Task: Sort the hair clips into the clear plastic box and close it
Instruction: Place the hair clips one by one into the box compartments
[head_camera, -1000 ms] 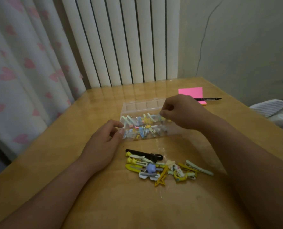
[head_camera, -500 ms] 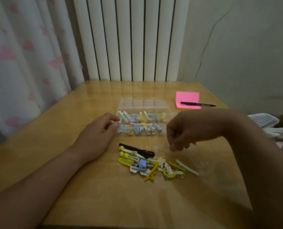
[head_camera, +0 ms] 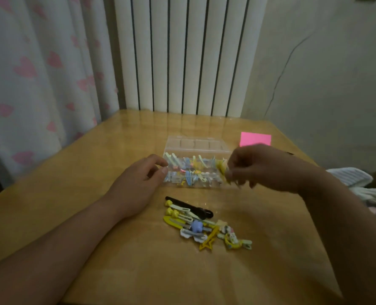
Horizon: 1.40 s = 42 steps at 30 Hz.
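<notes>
Blurrily, right grip [head_camera: 259, 168] pinching clip [head_camera: 228, 180] (colour lost to blur), left grip [head_camera: 136, 183] holding clear plastic box [head_camera: 195, 144].

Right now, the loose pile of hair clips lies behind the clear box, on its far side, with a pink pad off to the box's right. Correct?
Not quite. The head view shows the pile of hair clips in front of the clear box, on its near side. The pink pad is off to the box's right, as you said.
</notes>
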{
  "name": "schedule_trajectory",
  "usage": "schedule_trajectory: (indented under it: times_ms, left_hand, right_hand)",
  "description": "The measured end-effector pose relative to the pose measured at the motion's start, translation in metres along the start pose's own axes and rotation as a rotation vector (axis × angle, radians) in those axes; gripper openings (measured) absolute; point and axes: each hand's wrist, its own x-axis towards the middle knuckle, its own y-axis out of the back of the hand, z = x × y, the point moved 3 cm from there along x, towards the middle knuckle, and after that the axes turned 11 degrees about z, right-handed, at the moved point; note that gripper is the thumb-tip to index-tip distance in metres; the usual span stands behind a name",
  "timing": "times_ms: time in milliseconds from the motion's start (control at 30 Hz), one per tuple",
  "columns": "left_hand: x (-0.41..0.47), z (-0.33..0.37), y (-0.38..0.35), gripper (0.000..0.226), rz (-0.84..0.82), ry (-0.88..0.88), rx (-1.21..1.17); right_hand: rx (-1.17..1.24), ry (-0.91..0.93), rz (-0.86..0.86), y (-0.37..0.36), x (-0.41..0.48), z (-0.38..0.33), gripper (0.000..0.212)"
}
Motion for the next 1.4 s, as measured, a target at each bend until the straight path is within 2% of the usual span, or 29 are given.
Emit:
schedule_trajectory:
  times_ms: [67, 100, 333, 500, 633, 767, 867, 1000, 1200, 1400]
  left_hand:
    - [0.001, 0.0, 0.0, 0.017, -0.001, -0.004, -0.007]
    - [0.0, -0.001, 0.0, 0.016, -0.001, -0.005, -0.008]
    - [0.001, -0.003, 0.0, 0.015, 0.0, -0.01, -0.025]
    - [0.001, -0.004, 0.0, 0.017, -0.008, 0.002, -0.03]
    - [0.001, -0.003, 0.001, 0.016, -0.002, 0.003, -0.043]
    - [0.0, -0.002, 0.001, 0.015, 0.0, 0.002, -0.049]
    - [0.0, -0.003, 0.001, 0.016, 0.0, 0.003, -0.049]
    - [0.0, -0.004, 0.002, 0.016, -0.004, 0.01, -0.055]
    - [0.0, -0.003, 0.001, 0.016, -0.006, 0.011, -0.05]
    - [0.001, -0.003, 0.001, 0.018, -0.01, 0.016, -0.051]
  right_hand:
    - [0.031, -0.019, 0.203, 0.001, 0.023, -0.001, 0.007]
    - [0.013, -0.033, 0.252, -0.001, 0.033, -0.001, 0.008]
    - [-0.2, -0.083, 0.191, -0.036, 0.051, 0.016, 0.009]
    - [-0.2, -0.072, 0.267, -0.031, 0.051, 0.016, 0.008]
    - [-0.287, -0.054, 0.285, -0.026, 0.046, 0.015, 0.019]
    - [-0.339, -0.085, 0.292, -0.022, 0.039, 0.016, 0.013]
    - [-0.25, -0.136, 0.284, -0.014, 0.032, 0.021, 0.012]
    - [-0.12, -0.207, 0.263, -0.008, 0.028, 0.028, 0.022]
    - [-0.102, -0.182, 0.201, -0.013, 0.026, 0.03, 0.013]
    - [-0.001, -0.178, 0.276, -0.009, 0.028, 0.027, 0.006]
